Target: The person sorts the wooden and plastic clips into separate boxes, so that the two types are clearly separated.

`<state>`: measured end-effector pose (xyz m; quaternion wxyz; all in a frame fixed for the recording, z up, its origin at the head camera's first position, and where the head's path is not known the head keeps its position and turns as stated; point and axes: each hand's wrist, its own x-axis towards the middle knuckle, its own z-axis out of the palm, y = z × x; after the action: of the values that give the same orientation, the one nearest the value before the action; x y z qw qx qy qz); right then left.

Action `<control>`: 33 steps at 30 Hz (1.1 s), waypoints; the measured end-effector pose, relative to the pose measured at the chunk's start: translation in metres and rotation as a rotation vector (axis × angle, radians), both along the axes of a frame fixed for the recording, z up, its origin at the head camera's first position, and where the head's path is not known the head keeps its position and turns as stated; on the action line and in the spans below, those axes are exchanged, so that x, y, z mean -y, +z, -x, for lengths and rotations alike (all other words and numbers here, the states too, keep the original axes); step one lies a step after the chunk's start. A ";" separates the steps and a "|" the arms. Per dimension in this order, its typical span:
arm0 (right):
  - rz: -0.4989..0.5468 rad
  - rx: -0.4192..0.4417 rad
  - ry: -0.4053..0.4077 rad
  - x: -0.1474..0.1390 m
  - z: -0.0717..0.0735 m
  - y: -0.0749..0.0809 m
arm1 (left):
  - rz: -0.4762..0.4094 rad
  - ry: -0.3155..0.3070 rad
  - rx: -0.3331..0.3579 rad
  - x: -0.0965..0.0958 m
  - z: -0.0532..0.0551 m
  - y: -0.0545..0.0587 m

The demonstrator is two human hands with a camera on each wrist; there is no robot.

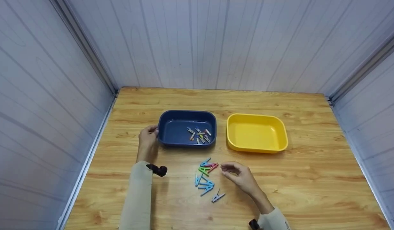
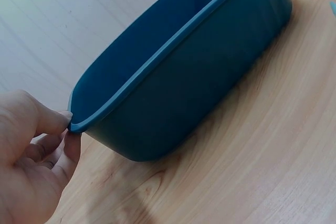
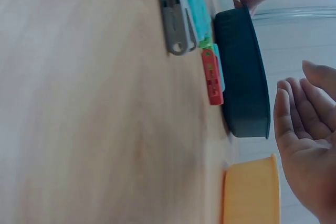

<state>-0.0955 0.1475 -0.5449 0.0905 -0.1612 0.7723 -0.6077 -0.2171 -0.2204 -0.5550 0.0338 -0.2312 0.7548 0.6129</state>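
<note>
My left hand (image 1: pixel 147 140) pinches the left end rim of a dark blue bin (image 1: pixel 184 145); in the left wrist view the thumb lies over the rim (image 2: pixel 76 127) with fingers below it. Several small clothespins (image 1: pixel 201 137) lie in the bin's right half. In front of the bin, several larger plastic clothespins rest on the table: a pink one (image 1: pixel 212 167), a green one (image 1: pixel 203 170), blue ones (image 1: pixel 206 189) and a grey one (image 1: pixel 218 197). My right hand (image 1: pixel 243 179), fingers loosely bent and holding nothing, hovers just right of the pink clothespin.
A yellow bin (image 1: pixel 257 150) stands right of the blue bin, a narrow gap between them. The wooden table (image 1: pixel 321 166) is bounded by a panelled wall (image 1: pixel 209 48) behind and panels on both sides.
</note>
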 end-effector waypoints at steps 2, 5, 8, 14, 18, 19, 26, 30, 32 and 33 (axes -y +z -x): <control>-0.004 0.005 0.022 -0.001 -0.001 -0.002 | -0.023 0.007 -0.002 0.000 0.000 0.000; -0.003 0.001 0.064 -0.002 -0.003 -0.006 | -0.020 0.009 -0.012 0.000 0.000 -0.001; 0.000 -0.011 0.108 -0.003 -0.004 -0.012 | -0.008 0.008 -0.024 0.000 0.001 -0.001; -0.047 -0.007 0.171 -0.007 -0.004 -0.038 | 0.040 -0.013 -0.041 0.000 0.000 -0.001; -0.102 0.001 0.217 -0.008 -0.004 -0.046 | 0.064 -0.029 -0.051 0.001 -0.001 -0.001; -0.119 -0.002 0.228 -0.008 -0.005 -0.047 | 0.050 -0.023 -0.049 0.000 -0.001 0.000; -0.250 -0.095 0.312 -0.008 -0.009 -0.052 | -0.082 0.031 -0.020 -0.002 -0.003 0.000; -0.280 -0.093 0.341 -0.008 -0.012 -0.055 | -0.121 0.043 -0.022 -0.003 -0.002 0.000; -0.296 -0.095 0.351 -0.007 -0.014 -0.056 | -0.111 0.039 -0.019 -0.003 -0.001 0.000; -0.305 -0.100 0.355 -0.007 -0.015 -0.057 | -0.108 0.038 -0.018 -0.003 -0.001 0.000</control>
<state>-0.0805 0.1547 -0.6014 0.1808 -0.3090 0.8182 -0.4498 -0.2163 -0.2178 -0.5550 0.0278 -0.2379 0.7163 0.6554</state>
